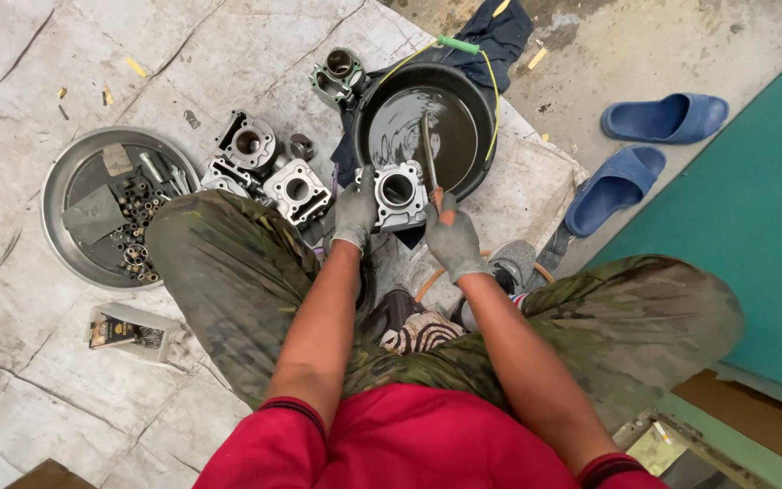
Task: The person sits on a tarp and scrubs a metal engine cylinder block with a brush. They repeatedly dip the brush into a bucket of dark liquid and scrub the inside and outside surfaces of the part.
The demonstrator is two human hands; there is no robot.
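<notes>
My left hand (353, 214), in a grey glove, grips the left side of a silver engine cylinder block (399, 194) held over the near rim of a black basin (472, 100). My right hand (452, 240), also gloved, holds a thin long tool (429, 149) with a reddish handle; its tip reaches up over the dark liquid in the basin. The block's round bore faces up. My knees in camouflage trousers flank both arms.
Three more cylinder blocks (248, 140) lie left of the basin, another (338, 74) at its far rim. A round metal tray (56, 195) with several bolts and small parts sits at left. Blue slippers (662, 118) and a green mat (762, 208) are at right. A small box (128, 330) lies near my left knee.
</notes>
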